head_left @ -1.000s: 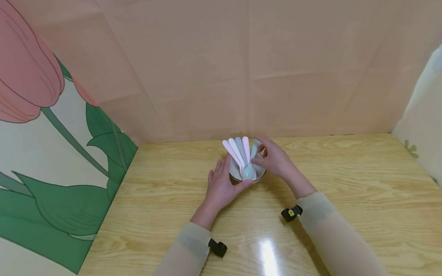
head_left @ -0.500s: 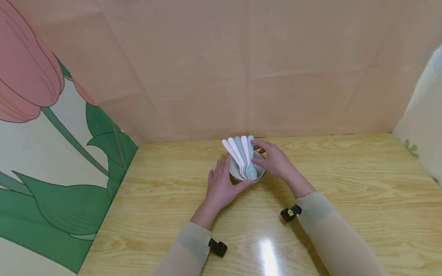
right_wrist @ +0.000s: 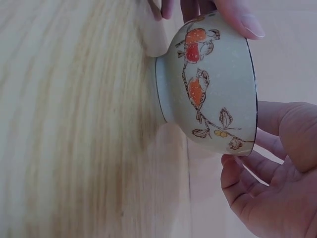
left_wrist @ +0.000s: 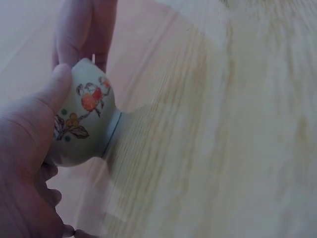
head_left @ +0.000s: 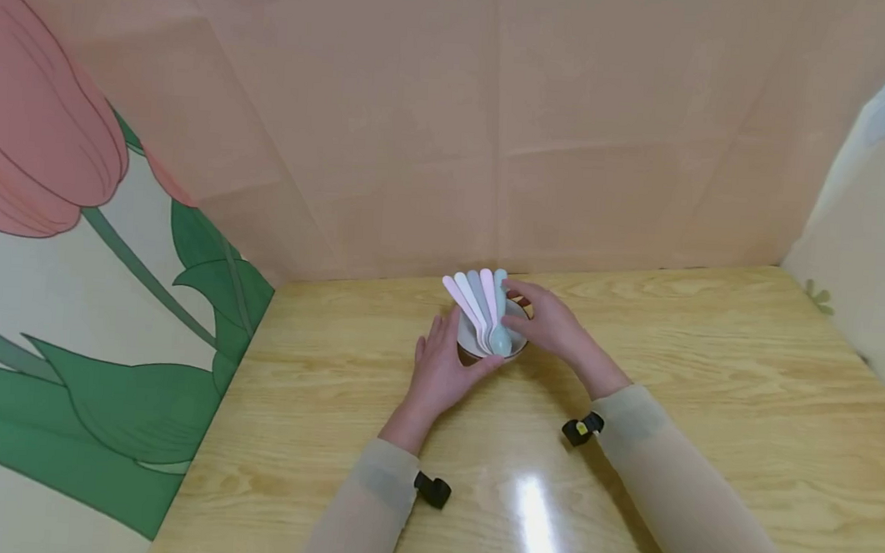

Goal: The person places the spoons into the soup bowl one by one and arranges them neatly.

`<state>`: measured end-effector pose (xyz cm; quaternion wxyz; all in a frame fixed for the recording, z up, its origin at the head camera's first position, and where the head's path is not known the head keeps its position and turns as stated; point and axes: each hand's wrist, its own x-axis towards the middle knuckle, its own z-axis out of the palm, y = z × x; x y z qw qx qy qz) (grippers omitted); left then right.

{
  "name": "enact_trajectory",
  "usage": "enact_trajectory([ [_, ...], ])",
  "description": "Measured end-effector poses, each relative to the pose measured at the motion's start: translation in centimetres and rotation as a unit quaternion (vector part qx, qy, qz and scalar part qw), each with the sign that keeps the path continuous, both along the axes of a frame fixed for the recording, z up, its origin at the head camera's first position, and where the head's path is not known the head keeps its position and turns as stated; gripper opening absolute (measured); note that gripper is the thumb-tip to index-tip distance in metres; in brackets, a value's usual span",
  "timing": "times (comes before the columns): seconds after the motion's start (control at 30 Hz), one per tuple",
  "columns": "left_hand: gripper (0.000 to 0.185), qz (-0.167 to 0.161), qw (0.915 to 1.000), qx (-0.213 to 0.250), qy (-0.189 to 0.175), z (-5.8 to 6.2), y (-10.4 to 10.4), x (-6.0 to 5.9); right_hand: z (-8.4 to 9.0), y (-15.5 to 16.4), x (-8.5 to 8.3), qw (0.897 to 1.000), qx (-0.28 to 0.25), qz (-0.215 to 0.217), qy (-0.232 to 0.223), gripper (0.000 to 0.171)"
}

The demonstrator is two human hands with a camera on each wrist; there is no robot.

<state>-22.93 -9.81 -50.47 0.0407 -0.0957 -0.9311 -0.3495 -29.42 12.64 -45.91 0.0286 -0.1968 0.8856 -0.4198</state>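
A small white bowl (head_left: 519, 346), printed with orange fruit and brown leaves, stands on the wooden table near its back edge. My left hand (head_left: 438, 368) grips its left side, thumb at the near rim and fingers round the far left. Several spoons lean fanned out inside: pink (head_left: 455, 290), white (head_left: 466, 289), grey and another pink. Rightmost lies a light green spoon (head_left: 501, 340), its handle against the pink one. My right hand (head_left: 553, 322) pinches at the green handle, index finger and thumb curled over the bowl's right rim. The contact itself is partly hidden.
The wooden table (head_left: 316, 387) extends on both sides and in front of the bowl. A pinkish cloth-like wall (head_left: 389, 140) rises close behind it. To the left is a panel with a painted tulip (head_left: 30, 113); a pale wall (head_left: 880, 233) stands to the right.
The green spoon has turned and shifted, its handle swinging left beside the pink one and its head a little right. My right fingers followed slightly left. My left hand has kept its grip.
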Motion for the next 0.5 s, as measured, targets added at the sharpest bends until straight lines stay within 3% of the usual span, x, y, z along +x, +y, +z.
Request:
enact_trajectory([
  [0.27,0.123,0.000,0.9999,-0.015,-0.002,-0.1,-0.5,-0.2,-0.2,0.3,0.7,0.999,0.031,-0.002,0.038,0.069],
  [0.5,0.123,0.005,0.9991,-0.041,0.005,0.5,-1.3,0.4,-0.4,0.9,2.4,0.992,0.096,-0.017,0.083,0.073],
])
